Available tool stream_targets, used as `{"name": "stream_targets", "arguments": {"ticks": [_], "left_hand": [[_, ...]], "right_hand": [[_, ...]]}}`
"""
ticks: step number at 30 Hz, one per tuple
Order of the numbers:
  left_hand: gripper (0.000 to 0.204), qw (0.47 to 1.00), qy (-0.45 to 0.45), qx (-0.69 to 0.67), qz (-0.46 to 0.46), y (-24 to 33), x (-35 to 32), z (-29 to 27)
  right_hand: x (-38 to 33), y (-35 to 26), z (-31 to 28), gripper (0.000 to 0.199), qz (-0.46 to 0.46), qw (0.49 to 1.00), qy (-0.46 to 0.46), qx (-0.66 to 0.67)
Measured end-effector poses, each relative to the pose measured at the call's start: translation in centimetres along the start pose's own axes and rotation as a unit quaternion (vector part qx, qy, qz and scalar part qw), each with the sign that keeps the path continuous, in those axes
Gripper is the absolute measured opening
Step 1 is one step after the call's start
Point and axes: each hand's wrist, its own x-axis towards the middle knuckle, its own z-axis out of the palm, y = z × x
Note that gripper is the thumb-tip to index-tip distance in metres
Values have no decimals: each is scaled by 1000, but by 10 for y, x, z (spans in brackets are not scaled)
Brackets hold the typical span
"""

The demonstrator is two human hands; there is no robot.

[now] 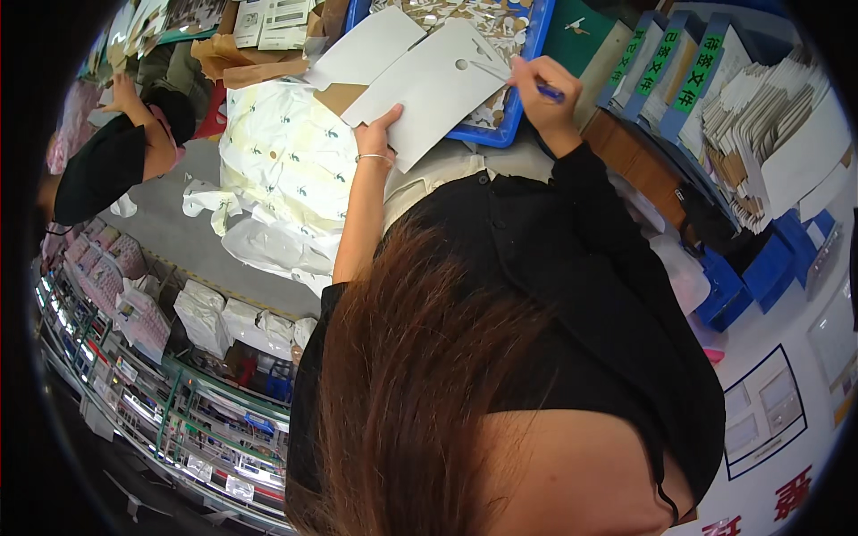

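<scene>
My left hand (376, 140) is closed on the near left edge of a white card sheet (424, 103), thumb on top. A round hole and small slits show near the sheet's far right end. In my right hand (548, 96) is a slim blue-handled tool (550, 92); a thin pointed end reaches over the sheet beside the hole, and its exact kind is unclear. Another white card sheet (366, 49) lies partly under the first. Below them a blue tray (508, 132) holds many small white and brown cut-out scraps.
To the left, patterned white plastic sheeting (277, 152) is heaped beside an open cardboard box (255, 71). Blue file boxes (666, 76) and stacked white cards (760, 116) stand at the right. A co-worker's arm (134, 107) shows at far left, near shelving racks (206, 420).
</scene>
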Motion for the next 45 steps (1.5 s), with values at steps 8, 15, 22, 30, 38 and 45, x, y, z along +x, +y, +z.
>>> {"name": "stream_targets", "arguments": {"ticks": [8, 15, 22, 30, 38, 45], "left_hand": [[50, 1000, 25, 13, -8, 5, -6, 9], [48, 1000, -3, 22, 21, 4, -6, 5], [44, 983, -60, 91, 146, -1, -14, 5], [41, 998, -46, -4, 41, 3, -14, -6], [38, 994, -85, -17, 68, 28, -47, 6], [32, 988, -43, -27, 145, 59, -78, -4]], "right_hand": [[-10, 11, 16, 25, 30, 998, 42, 28], [-16, 22, 23, 25, 30, 999, 21, 22], [-9, 27, 30, 26, 9, 1000, 14, 0], [8, -12, -3, 23, 52, 992, 76, 81], [11, -21, 6, 11, -111, 990, -59, -56], [45, -87, -66, 27, -218, 904, 161, 331]]}}
